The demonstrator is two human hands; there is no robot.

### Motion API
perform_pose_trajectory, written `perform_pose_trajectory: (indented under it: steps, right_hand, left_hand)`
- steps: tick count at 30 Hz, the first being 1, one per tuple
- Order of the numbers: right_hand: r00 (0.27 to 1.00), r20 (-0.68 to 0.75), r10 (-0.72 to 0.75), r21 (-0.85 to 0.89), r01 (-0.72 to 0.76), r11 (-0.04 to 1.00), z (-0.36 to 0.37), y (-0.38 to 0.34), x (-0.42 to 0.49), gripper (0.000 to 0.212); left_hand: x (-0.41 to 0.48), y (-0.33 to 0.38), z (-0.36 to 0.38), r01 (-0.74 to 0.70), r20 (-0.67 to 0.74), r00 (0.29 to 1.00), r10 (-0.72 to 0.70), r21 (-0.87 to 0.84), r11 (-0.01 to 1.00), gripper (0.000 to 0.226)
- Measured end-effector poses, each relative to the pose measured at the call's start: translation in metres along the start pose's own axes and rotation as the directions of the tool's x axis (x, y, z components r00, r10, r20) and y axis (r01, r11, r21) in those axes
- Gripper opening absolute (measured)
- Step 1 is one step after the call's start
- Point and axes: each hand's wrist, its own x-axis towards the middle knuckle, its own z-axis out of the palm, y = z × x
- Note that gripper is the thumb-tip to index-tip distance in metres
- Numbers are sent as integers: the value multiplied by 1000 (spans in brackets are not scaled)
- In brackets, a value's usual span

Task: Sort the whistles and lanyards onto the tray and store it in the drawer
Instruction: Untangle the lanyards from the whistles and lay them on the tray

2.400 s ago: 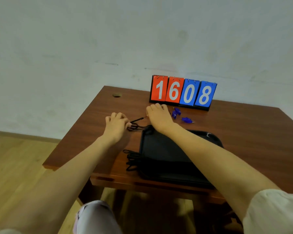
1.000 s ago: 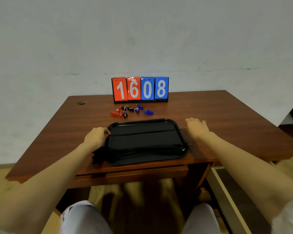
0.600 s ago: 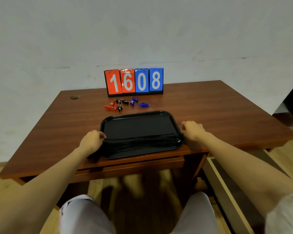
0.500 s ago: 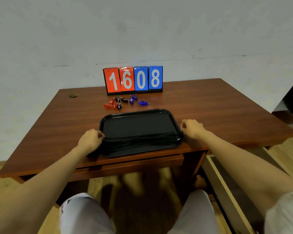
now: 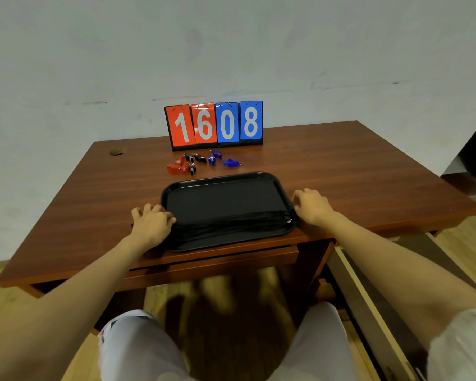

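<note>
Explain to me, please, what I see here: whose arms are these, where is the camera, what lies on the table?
No machine here: a person works with bare hands, and the single camera sits on their head, looking down. The left hand and right hand are at the two ends of a black tray on a wooden table. Black lanyards lie across the tray's near part; whether the fingers pinch them is unclear. Red, black and blue whistles lie behind the tray, before a scoreboard showing 1608.

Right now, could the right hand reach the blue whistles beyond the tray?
Probably yes: the right hand sits beside the tray, with only bare tabletop toward the blue whistles.
</note>
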Motion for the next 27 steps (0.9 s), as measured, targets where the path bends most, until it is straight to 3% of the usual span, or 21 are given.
perform_pose_trajectory:
  steps: [3, 8, 12, 19, 27]
  right_hand:
    - [989, -43, -142, -83, 138, 987, 1, -6, -1, 34]
    - [931, 124, -344, -100, 357, 929, 6, -25, -2, 42]
    - [913, 209, -350, -160, 384, 909, 13, -27, -4, 43]
    - [911, 211, -355, -224, 399, 889, 14, -21, -4, 42]
    - [895, 67, -442, -240, 444, 863, 16, -42, 9, 40]
  left_hand:
    - [-1, 8, 1, -54, -29, 998, 52, -63, 997, 38]
    - [-4, 22, 4, -177, 52, 981, 188, -169, 970, 46]
    - [-9, 25, 7, -193, 96, 972, 214, -187, 963, 45]
    - [-15, 21, 12, -271, 84, 956, 280, -103, 957, 50]
    - [-9, 29, 12, -254, -118, 965, 235, -186, 949, 43]
